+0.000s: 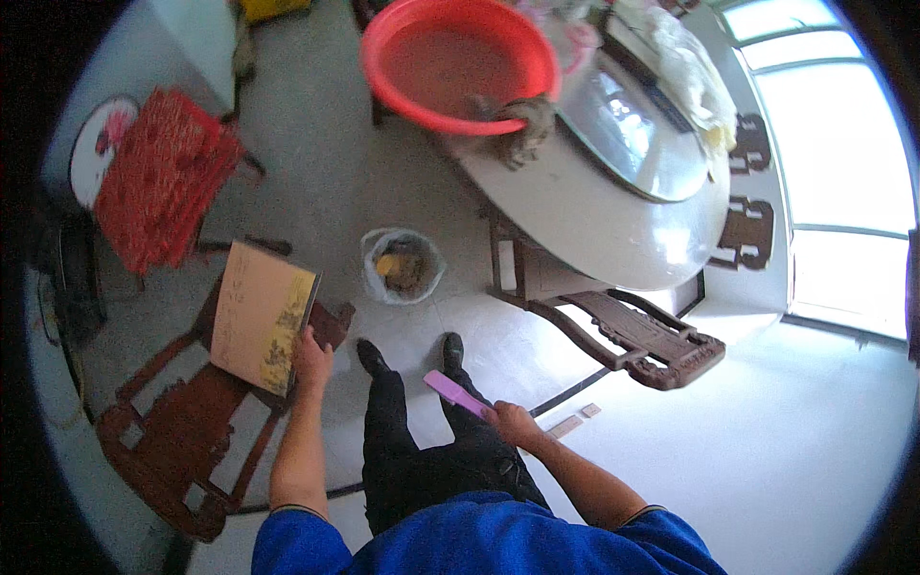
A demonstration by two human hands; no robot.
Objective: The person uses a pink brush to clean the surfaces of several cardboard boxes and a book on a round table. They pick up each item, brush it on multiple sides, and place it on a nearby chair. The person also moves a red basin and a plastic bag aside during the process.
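Note:
My left hand [312, 359] is at the right edge of a flat tan-and-yellow box or board [262, 316] that bears writing and a printed scene; its fingers are on that edge, the thumb apart. The board lies over the seat of a carved wooden chair [172, 424]; whether the seat bears its weight I cannot tell. A pink flat tool [457, 394], its kind unclear, is gripped by its right end in my right hand [514, 424], above my lap. A lined waste bin [404, 266] with yellow and brown matter inside stands on the floor beyond my feet.
A red plastic basin [460, 122] rests by the near left edge of a round table [575, 237], with a grey-brown item at its rim. A carved chair [640, 338] stands at the table. Red cloth or netting [165, 180] covers a seat at the left.

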